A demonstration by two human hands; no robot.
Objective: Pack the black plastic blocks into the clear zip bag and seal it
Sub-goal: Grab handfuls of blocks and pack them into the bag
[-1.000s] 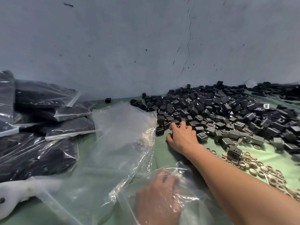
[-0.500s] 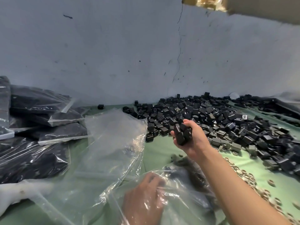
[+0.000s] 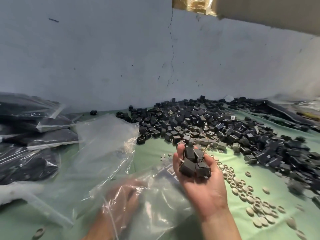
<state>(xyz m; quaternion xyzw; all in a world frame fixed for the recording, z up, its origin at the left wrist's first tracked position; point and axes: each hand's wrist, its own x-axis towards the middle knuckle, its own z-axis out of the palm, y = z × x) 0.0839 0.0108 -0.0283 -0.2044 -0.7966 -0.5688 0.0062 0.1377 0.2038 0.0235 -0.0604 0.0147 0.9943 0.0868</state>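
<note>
A large heap of black plastic blocks [image 3: 216,122] covers the green table [image 3: 152,153] at the back and right. My right hand [image 3: 202,184] is turned palm up above the table, cupping a handful of black blocks [image 3: 194,163]. It hovers just right of the mouth of the clear zip bag [image 3: 161,201]. My left hand [image 3: 121,198] shows blurred through the plastic at the lower middle, holding that bag. A few dark blocks seem to lie inside the bag near its top.
A second empty clear bag [image 3: 105,141] lies left of centre. Several filled, sealed bags of black parts [image 3: 34,135] are stacked at the left. Beige rings [image 3: 242,187] are scattered at the right front. A cracked grey wall [image 3: 155,58] stands behind.
My right hand scooped blocks from the heap's edge, lifted them and drew back toward the bag, turning palm up. My left hand stayed on the bag.
</note>
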